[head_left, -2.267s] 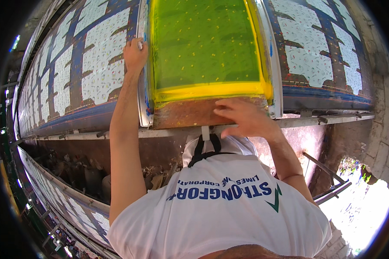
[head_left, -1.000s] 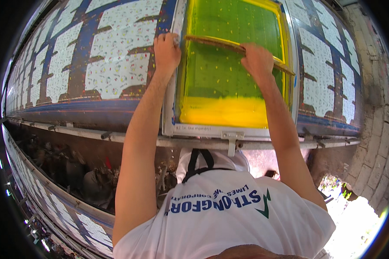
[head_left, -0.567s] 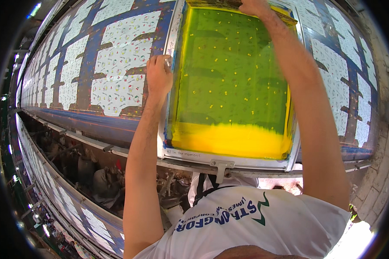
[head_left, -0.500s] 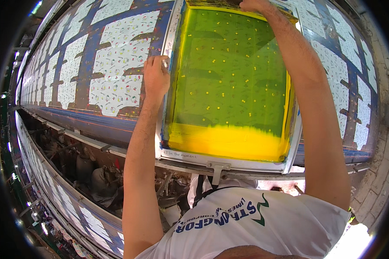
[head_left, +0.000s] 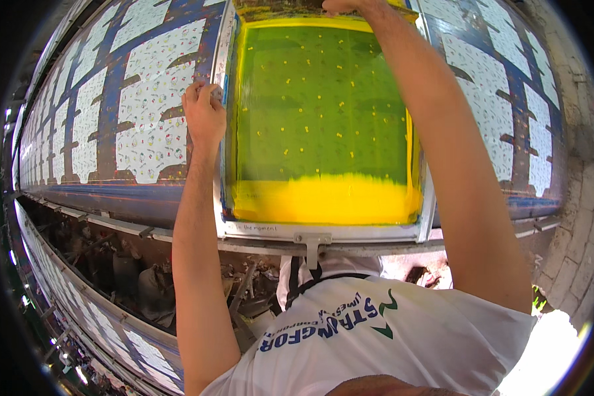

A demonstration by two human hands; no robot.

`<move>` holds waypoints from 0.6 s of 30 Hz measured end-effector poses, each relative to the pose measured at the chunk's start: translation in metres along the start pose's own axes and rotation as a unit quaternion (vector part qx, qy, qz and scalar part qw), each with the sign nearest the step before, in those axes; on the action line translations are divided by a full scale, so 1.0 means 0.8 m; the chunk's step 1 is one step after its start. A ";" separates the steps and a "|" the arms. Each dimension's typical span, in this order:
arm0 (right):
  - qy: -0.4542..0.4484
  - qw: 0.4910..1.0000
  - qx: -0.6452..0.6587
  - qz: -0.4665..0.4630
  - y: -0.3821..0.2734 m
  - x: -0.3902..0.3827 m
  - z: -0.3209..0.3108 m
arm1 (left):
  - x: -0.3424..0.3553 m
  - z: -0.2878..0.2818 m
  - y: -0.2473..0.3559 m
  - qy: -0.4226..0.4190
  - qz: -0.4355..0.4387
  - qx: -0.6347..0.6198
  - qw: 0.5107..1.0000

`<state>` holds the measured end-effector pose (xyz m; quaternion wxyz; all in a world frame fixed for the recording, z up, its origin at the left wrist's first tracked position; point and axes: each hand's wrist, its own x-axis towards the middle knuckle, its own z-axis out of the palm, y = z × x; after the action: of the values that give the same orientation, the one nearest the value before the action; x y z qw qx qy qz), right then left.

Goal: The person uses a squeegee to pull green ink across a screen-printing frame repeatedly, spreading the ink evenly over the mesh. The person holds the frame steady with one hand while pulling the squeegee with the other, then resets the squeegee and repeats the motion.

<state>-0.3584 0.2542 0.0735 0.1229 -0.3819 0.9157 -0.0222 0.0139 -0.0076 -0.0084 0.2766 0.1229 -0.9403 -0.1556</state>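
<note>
A printing screen (head_left: 320,119) with green mesh lies on the long table, inside a pale metal frame (head_left: 429,198). Its mesh carries small yellow marks, and a thick band of yellow ink (head_left: 350,198) spreads along the near end. My left hand (head_left: 204,115) is closed at the left side of the frame, fingers curled at its edge. Past the far end of the mesh, my right hand (head_left: 344,6) is bent over a dark, yellow-smeared area; the picture's top edge cuts it off, so what its curled fingers hold is hidden.
White printed fabric pieces (head_left: 152,138) lie flat on the table to the left, and more pieces (head_left: 478,99) to the right. A metal bracket (head_left: 312,244) juts from the frame's near edge. Clutter and sacks (head_left: 155,287) fill the gap beside the table. Brick paving (head_left: 567,264) lies right.
Screen, table and both hands sit further left in the picture, as the view has shifted. Both hands keep their places at the screen, and the yellow band looks about the same.
</note>
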 end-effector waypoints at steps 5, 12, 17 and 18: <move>-0.048 0.997 -0.056 0.001 -0.086 -0.134 0.037 | -0.003 0.010 -0.012 0.018 0.019 -0.047 0.999; -0.020 0.997 0.025 0.069 -0.246 -0.396 0.094 | 0.005 0.036 -0.023 0.027 0.043 -0.109 0.993; 0.061 0.995 0.027 0.068 -0.302 -0.480 0.124 | 0.017 0.054 -0.021 0.052 0.104 -0.083 0.990; 0.075 0.994 0.028 0.068 -0.306 -0.485 0.127 | 0.018 0.056 -0.021 0.048 0.114 -0.068 0.990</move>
<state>0.0987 0.3598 0.0886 0.0654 -0.3123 0.9453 -0.0677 -0.0205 -0.0180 -0.0431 0.3454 0.0033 -0.9209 -0.1807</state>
